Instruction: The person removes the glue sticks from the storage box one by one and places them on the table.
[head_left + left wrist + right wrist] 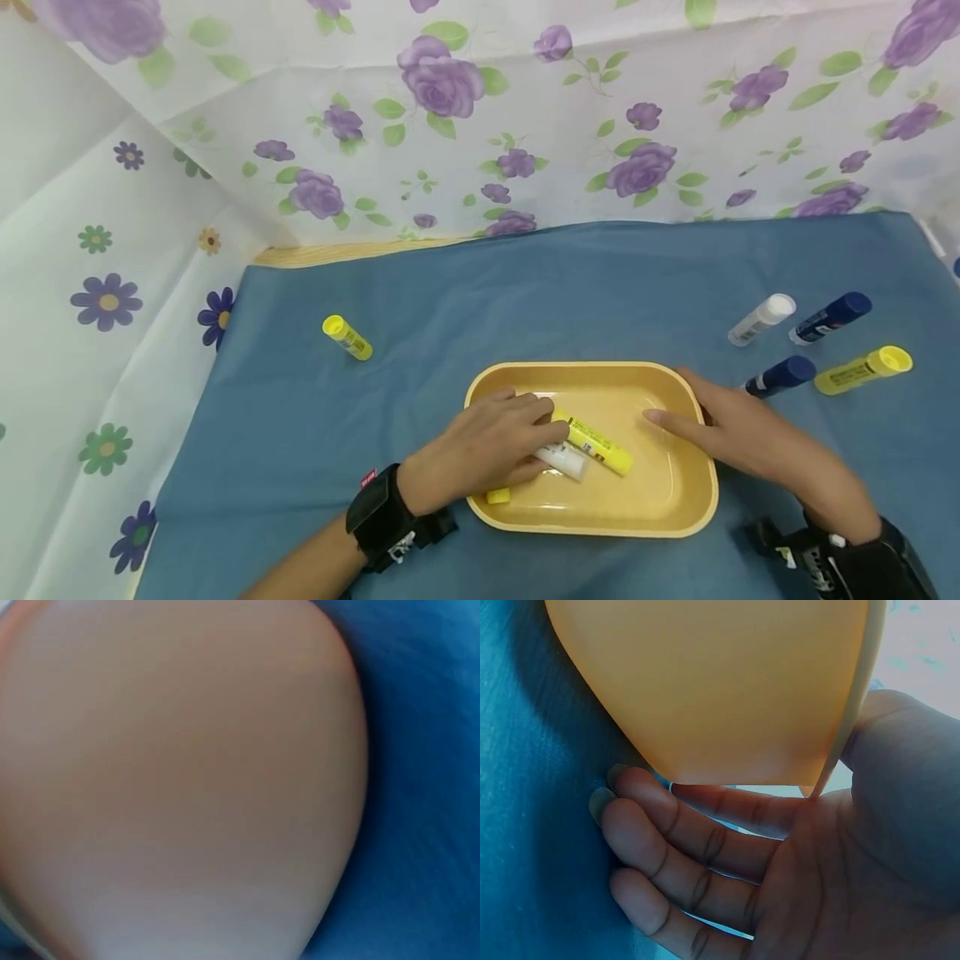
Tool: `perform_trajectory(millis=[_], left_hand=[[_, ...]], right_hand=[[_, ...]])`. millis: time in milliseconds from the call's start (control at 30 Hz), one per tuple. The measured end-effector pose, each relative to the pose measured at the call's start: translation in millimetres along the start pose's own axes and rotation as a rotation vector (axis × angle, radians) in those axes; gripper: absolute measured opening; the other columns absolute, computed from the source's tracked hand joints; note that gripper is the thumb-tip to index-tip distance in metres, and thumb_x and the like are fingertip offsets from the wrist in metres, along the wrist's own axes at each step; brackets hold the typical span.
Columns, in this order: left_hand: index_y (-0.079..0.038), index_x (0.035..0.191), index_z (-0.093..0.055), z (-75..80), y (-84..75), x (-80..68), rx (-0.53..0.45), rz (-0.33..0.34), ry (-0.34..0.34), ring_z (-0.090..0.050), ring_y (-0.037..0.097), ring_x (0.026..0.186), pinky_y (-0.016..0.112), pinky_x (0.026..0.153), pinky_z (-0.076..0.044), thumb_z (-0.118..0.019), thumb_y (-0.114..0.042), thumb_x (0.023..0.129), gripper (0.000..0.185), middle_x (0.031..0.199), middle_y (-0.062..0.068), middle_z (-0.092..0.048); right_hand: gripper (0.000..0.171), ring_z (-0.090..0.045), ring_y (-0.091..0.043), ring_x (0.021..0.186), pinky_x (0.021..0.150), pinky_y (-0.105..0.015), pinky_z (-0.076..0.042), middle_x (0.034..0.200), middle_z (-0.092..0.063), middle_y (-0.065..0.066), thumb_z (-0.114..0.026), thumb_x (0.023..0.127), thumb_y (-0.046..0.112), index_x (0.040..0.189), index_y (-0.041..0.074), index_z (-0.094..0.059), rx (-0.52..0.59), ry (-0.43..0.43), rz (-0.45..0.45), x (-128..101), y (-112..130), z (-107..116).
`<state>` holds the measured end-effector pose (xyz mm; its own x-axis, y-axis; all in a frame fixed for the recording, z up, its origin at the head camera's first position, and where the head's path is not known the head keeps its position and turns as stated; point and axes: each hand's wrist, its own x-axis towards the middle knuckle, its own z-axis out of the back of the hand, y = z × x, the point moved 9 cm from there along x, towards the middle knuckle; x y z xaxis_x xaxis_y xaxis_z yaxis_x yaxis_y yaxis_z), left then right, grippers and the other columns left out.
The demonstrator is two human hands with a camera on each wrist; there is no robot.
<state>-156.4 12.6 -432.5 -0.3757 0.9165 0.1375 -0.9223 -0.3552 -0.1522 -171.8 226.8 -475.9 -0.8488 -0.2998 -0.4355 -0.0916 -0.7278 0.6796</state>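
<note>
My left hand [495, 442] reaches into the left part of a yellow tray [675, 521], fingers curled. A white glue stick [564, 461] comes out between its thumb and forefinger, its other end hidden. Beside that lies a yellow glue stick [600, 444], its upper end close to the fingertips. A small yellow end [498, 496] shows below the hand. At the tray's right end my right hand [738, 425] grips the rim, thumb inside. In the right wrist view its fingers [697, 844] curl under the tray wall [720, 697]. Only blurred skin of the left hand [180, 780] fills the left wrist view.
One yellow glue stick [348, 337] stands on the blue cloth [300, 442] at the left. At the right are a white glue stick [761, 320], two dark blue ones [830, 318] and a yellow one [862, 370]. A flowered sheet [525, 108] hangs behind.
</note>
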Motion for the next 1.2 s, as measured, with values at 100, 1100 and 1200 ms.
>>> perform_trajectory(millis=[100, 1100, 1200], left_hand=[[-0.022, 0.105, -0.061, 5.3, 0.9, -0.1, -0.062, -0.014, -0.009, -0.039, 0.006, 0.073, 0.022, 0.066, -0.03, -0.066, -0.025, 0.092, 0.014, 0.088, -0.008, -0.048], [-0.011, 0.105, -0.054, 53.1, 142.8, -63.0, -0.279, 0.647, -0.376, -0.066, 0.015, 0.073, 0.032, 0.061, -0.053, -0.071, -0.016, 0.094, 0.021, 0.09, 0.005, -0.065], [-0.011, 0.106, -0.052, 43.4, 147.2, -62.7, -0.277, 0.653, -0.357, -0.065, 0.016, 0.072, 0.032, 0.06, -0.052, -0.072, -0.014, 0.093, 0.024, 0.088, 0.006, -0.066]], right_hand=[[0.058, -0.055, -0.021, 0.055, 0.051, -0.031, -0.044, 0.071, -0.055, -0.004, -0.056, 0.1, 0.056, 0.138, 0.014, -0.043, 0.004, 0.013, -0.014, 0.7, -1.2, -0.5], [0.062, -0.062, -0.021, 0.056, 0.054, -0.031, -0.048, 0.07, -0.061, -0.003, -0.057, 0.1, 0.056, 0.147, 0.02, -0.037, 0.042, 0.021, -0.02, 0.5, -4.7, -1.0], [0.061, -0.062, -0.021, 0.055, 0.053, -0.031, -0.048, 0.07, -0.061, -0.003, -0.057, 0.1, 0.056, 0.145, 0.019, -0.038, 0.037, 0.015, -0.021, 1.1, -4.7, 0.1]])
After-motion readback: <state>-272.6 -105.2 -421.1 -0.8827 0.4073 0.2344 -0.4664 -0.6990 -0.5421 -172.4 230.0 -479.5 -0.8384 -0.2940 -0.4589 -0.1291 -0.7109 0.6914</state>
